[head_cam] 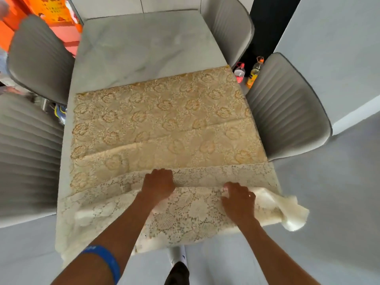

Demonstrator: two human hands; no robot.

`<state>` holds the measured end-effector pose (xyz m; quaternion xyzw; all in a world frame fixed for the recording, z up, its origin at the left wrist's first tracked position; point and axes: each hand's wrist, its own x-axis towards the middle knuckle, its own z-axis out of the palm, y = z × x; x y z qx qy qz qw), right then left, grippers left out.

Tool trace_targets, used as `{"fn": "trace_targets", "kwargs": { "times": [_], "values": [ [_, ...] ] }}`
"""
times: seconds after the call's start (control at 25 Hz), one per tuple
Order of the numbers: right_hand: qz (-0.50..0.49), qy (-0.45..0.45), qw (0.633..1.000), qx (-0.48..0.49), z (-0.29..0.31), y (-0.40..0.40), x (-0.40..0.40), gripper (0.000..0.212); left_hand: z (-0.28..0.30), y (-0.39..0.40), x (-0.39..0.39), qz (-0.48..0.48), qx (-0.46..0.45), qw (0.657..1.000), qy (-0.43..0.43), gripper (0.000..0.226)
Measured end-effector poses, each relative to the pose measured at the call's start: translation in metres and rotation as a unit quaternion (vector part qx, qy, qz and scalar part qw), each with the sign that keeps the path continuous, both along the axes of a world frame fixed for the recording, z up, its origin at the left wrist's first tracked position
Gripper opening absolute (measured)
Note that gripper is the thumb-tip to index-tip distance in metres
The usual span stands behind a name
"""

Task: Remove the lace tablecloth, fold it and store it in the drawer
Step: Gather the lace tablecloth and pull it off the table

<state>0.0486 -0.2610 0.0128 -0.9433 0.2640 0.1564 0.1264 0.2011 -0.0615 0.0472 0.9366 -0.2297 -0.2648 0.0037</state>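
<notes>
Lace tablecloth (160, 120), cream-gold floral openwork, sits partly folded over the near half of the grey marble table (133, 48), near edge drooping off. Looks light, floppy and snaggy, so grab hems or corners. Left hand (158, 185) and right hand (238, 199) are curled onto a fold; probably pinching, hard to tell.

The left hand (158, 185) is curled knuckles-up on the tablecloth (164, 120), so its fingertips are tucked out of sight. Whether the right hand (238, 199) pinches the lace cannot be told. Both forearms run off the frame at 6 o'clock. The chair (26, 153) at 9 o'clock is cut by the edge. The labels of the two bottles (254, 73) at 2 o'clock are too small to read. The orange sign (53, 9) at 11 o'clock is blurred.
</notes>
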Motion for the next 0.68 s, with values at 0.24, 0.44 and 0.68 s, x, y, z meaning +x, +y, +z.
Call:
{"fn": "trace_targets", "kwargs": {
  "times": [0.24, 0.44, 0.68],
  "values": [
    [-0.072, -0.143, 0.985, 0.060, -0.021, -0.004, -0.014, 0.036, -0.052, -0.083, 0.004, -0.099, -0.037, 0.993, 0.056, 0.106],
    [-0.740, -0.229, 0.569, 0.276, -0.024, -0.007, -0.056, 0.074, -0.075, -0.092, 0.002, -0.101, -0.155, 0.983, 0.008, 0.068],
    [-0.725, -0.274, 0.466, 0.427, -0.026, -0.028, -0.074, 0.035, -0.076, -0.156, -0.036, -0.139, -0.144, 0.980, 0.020, 0.090]
  ]
}}
